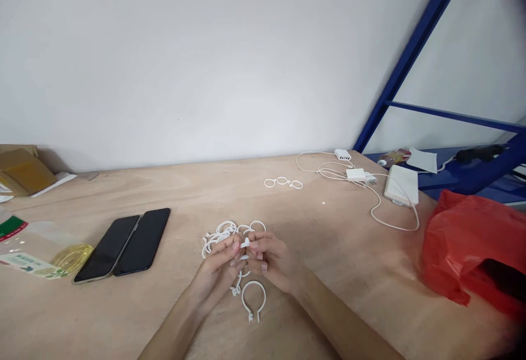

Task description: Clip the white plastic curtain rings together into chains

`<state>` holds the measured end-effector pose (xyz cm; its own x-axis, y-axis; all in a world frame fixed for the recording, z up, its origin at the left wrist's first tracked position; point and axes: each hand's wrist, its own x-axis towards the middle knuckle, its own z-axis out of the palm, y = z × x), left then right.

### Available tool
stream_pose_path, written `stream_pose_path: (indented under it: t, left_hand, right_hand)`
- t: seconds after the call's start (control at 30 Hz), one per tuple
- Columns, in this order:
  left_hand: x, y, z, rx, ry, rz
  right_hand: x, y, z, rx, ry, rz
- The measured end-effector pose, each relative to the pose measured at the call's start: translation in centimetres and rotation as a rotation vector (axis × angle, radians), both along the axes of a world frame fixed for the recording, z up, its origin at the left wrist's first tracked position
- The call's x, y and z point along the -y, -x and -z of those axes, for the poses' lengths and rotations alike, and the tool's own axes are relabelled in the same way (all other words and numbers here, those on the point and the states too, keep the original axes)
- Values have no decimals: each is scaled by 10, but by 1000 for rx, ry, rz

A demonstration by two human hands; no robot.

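Note:
My left hand [217,267] and my right hand [273,258] meet over the middle of the table, their fingers pinched on a small white plastic ring clip [245,243]. Most of that clip is hidden by my fingers. Just behind the hands lies a loose pile of white ring clips [222,230], partly covered by my left hand. Nearer to me, an unfastened ring clip [253,300] rests on the wood with its gap facing me. Another white clip [235,290] lies beside it, below my fingers.
Three white rings [282,181] lie in a row farther back. Two dark phones [123,245] and a clear bag [36,250] are at the left, near a cardboard box [24,171]. White cables [329,171], a white box [401,184] and a red plastic bag [472,239] occupy the right.

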<state>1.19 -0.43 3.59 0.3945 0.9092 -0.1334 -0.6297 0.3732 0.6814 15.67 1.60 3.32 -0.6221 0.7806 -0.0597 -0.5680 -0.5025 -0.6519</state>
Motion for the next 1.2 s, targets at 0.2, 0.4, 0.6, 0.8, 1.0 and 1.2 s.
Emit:
stream_pose_path:
  t: [0.2,0.4,0.6,0.8,1.0,1.2]
  left_hand:
    - [-1,1,1,-30,-71,-10]
    - [0,4,8,-877,-556,-232]
    - [4,2,13,-1205,-784,-338]
    - [3,3,11,-1084,-718,-338]
    - [3,3,11,-1101,-706,-352]
    - [3,2,14,-1072,-563,-405]
  right_hand:
    - [2,0,0,-6,-56,15]
    - [-32,-18,14,678,-257,379]
    - [-105,-77,30,1460,-495,815]
    - [-129,-112,40,1648,-491,781]
    - [-103,-83,43,1542,-635,761]
    - [-40,-27,19,675,-246,393]
